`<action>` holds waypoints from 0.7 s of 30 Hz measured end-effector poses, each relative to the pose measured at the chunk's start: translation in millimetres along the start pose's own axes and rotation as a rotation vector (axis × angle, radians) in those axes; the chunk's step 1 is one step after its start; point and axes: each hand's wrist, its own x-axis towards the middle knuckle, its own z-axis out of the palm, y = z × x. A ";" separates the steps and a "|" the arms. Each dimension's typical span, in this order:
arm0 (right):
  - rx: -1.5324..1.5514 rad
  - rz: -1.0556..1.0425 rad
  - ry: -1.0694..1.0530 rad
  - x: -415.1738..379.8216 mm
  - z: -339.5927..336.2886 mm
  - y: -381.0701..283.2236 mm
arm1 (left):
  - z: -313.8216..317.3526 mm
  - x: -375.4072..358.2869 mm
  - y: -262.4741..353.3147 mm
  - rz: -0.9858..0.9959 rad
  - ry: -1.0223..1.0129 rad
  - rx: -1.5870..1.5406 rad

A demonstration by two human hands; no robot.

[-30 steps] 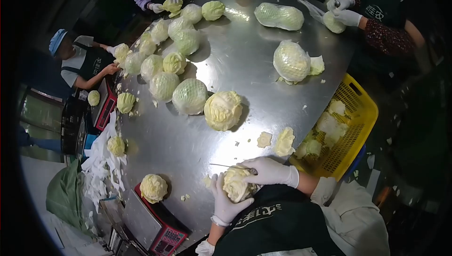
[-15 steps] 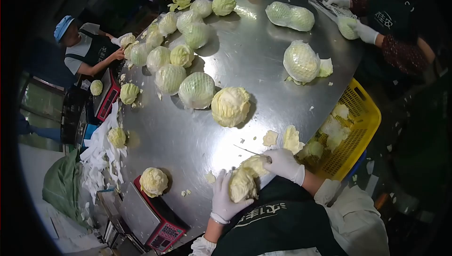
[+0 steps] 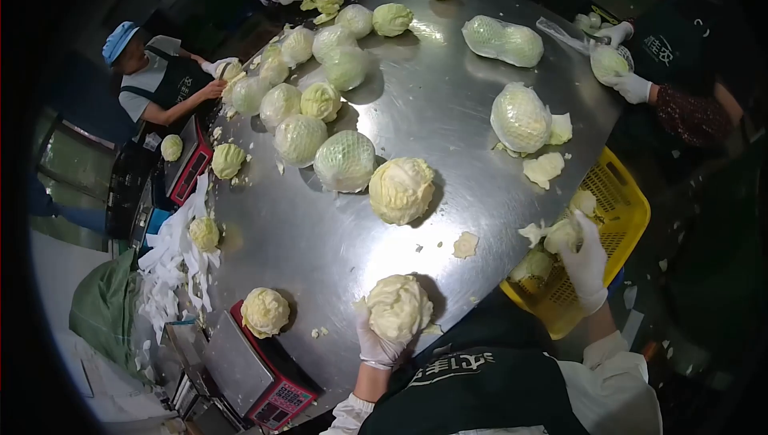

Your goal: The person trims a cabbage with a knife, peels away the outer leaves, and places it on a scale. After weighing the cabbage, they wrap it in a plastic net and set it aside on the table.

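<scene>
My gloved left hand point(image 3: 381, 345) is wrapped around the lower left side of a trimmed pale cabbage point(image 3: 398, 307) at the table's near edge. Off to the right, my gloved right hand point(image 3: 588, 265) is over the yellow basket, its fingers closed on pale cabbage leaves point(image 3: 563, 235). No knife shows in it; the palm side is hidden. On the steel table point(image 3: 320, 235), another bare cabbage point(image 3: 402, 190) sits beyond the left hand, and a small leaf piece point(image 3: 466, 245) lies to its right.
The yellow basket point(image 3: 628, 195) stands against the table's right edge, with leaves inside. Several wrapped cabbages point(image 3: 344, 161) crowd the far left. A cabbage point(image 3: 265, 313) rests by a red scale point(image 3: 276, 387). Co-workers handle cabbages at the left, back and right point(image 3: 632, 87).
My right hand has moved from the cabbage to the basket; the knife it held is no longer visible. The cabbage has turned in my left hand. A leaf now lies by the wrapped cabbage at right.
</scene>
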 end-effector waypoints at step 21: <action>0.584 0.272 -0.122 2.1 40.7 -25.4 | 11.7 14.1 -23.0 -0.404 0.047 -0.163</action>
